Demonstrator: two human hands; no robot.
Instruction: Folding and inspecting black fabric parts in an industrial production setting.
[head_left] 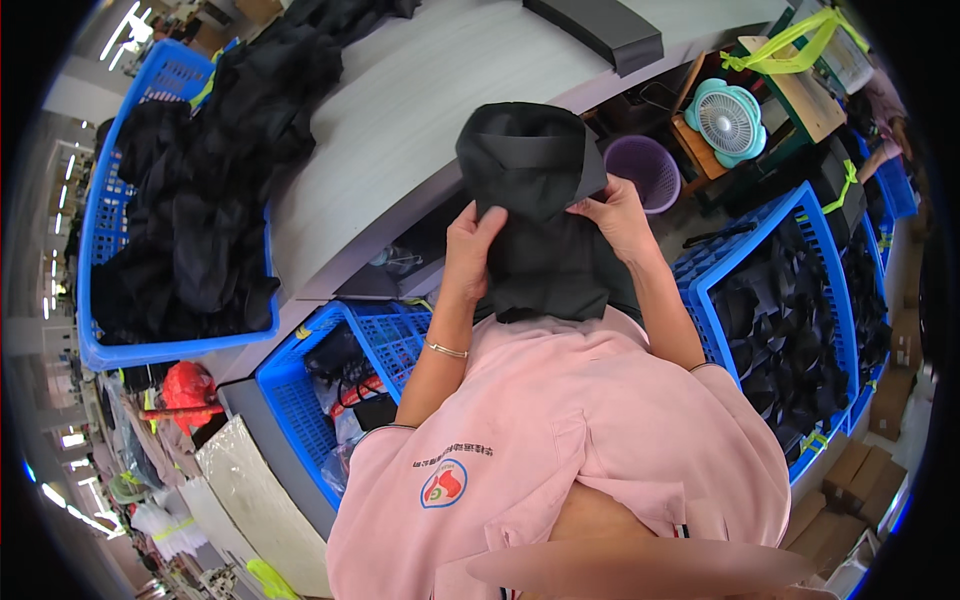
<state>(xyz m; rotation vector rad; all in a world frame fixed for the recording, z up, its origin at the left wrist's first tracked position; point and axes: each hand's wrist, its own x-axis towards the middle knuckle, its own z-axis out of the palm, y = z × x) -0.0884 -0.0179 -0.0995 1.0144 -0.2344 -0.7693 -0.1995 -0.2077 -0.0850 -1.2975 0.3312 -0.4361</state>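
Note:
A black fabric piece [530, 185], sewn into a pouch-like shape with a rounded top, is stretched between my hands just off the table's near edge. Its lower part hangs down to my lap. My left hand [474, 240] pinches its left side, thumb on top. On the right side, my right hand [618, 215] grips the cloth between thumb and fingers. The fingers behind the fabric are partly hidden.
A grey table [390, 140] curves ahead, with a black box-like object [600, 35] on it. Blue crates of black fabric stand at left [180, 350] and right [850, 330]. Another blue crate [290, 390] is beside me. Beyond are a purple bin [640, 172] and a turquoise fan [725, 120].

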